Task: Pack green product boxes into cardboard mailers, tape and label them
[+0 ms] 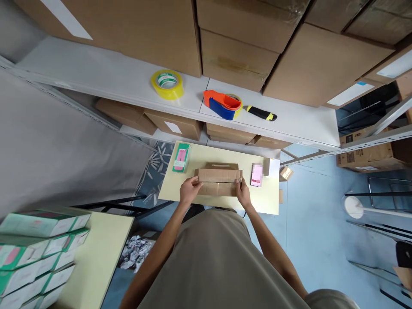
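Observation:
A small brown cardboard box (219,189) lies on the pale yellow table (264,201) in front of my body, with its flaps in view. At its left end, my left hand (189,190) grips the edge of a flap between thumb and fingers. My right hand (243,193) holds the opposite end, its thumb on top of the cardboard. Whatever is inside the box is hidden. A green and white box with a pink picture (181,158) stands left of it. To the right lies a phone with a lit pink screen (256,175).
On the shelf (128,77) above are yellow tape (167,84), an orange and blue tape dispenser (222,104) and a utility knife (260,113). Large cartons (238,56) stand behind them. Green and white boxes (41,244) are stacked on another table at lower left.

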Motion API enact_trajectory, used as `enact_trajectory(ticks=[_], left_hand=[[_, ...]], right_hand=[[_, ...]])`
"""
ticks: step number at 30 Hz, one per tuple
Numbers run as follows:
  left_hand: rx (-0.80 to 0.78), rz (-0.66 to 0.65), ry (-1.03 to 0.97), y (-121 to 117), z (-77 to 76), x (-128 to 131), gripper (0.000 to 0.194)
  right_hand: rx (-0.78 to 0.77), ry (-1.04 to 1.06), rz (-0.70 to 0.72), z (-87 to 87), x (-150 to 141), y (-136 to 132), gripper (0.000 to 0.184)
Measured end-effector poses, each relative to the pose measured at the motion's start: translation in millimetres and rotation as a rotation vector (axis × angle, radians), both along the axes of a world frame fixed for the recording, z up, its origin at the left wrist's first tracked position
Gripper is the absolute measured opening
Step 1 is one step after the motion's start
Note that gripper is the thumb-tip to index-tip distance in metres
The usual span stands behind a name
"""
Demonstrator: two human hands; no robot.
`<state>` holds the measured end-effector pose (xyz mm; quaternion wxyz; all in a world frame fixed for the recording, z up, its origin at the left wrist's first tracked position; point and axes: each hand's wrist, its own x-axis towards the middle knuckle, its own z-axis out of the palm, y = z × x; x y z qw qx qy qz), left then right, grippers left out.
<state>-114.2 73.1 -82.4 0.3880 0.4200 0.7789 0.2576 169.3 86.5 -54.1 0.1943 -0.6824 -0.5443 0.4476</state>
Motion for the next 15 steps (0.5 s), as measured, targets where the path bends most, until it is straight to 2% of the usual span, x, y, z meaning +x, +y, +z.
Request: enact_trajectory(ticks=[3, 6, 8, 11, 13, 15], left_hand=[[0.158, 0.023, -0.146, -6, 4.9, -8, 0.039], [0.229, 0.049, -0.256, -16, 1.2, -11, 0.035], [0.157, 0.051, -0.278, -23, -8.7, -9, 0.026], [-0.011, 0.03, -0.26, -32, -28.2, -5, 0.013], [-0.071, 0.015, -0.251, -35, -38.5, -5, 0.011], [-0.081, 0.027, -0.245, -32, -44.3, -7, 0.014]], right_hand=[[0.156, 0.072, -0.057, 17.3, 8, -2, 0.072], [0.2, 0.1, -0.113, 17.7, 18, -6, 0.071], [0.154, 0.12, -0.14, 5.2, 22, -12, 0.068], [0.052, 0.156, -0.126, -24.6, 24, -24, 0.065], [-0.043, 0.164, -0.084, -42.7, 26, -29, 0.065], [-0.115, 0.139, -0.068, -53.8, 29, -26, 0.068]])
